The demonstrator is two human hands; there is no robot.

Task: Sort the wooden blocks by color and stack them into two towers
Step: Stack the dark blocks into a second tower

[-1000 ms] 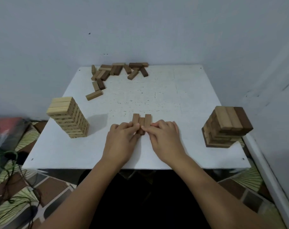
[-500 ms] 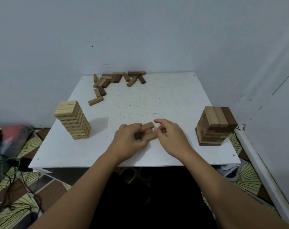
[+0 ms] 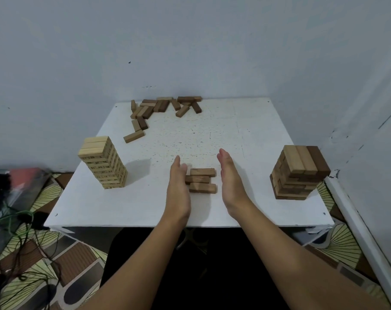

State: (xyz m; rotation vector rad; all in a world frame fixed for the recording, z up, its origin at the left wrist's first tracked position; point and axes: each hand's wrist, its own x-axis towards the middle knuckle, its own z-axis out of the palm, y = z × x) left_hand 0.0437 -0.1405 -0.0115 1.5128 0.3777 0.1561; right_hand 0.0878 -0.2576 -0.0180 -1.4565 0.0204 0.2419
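Observation:
Three brown blocks (image 3: 202, 180) lie side by side, crosswise, near the front middle of the white table (image 3: 246, 130). My left hand (image 3: 178, 186) stands on edge with straight fingers, touching their left ends. My right hand (image 3: 231, 177) stands flat on edge just right of them, with a small gap. A tall light-wood tower (image 3: 103, 163) stands at the left. A shorter tower of brown and darker blocks (image 3: 298, 173) stands at the right.
A loose pile of several mixed brown blocks (image 3: 161, 108) lies at the table's far left corner against the wall. Another wall runs close along the right side. Cables and a patterned floor lie left of and below the table.
The three blocks were turned from pointing away to lying crosswise. Both hands let go of them and now stand flat at either side. The view has tilted up a little.

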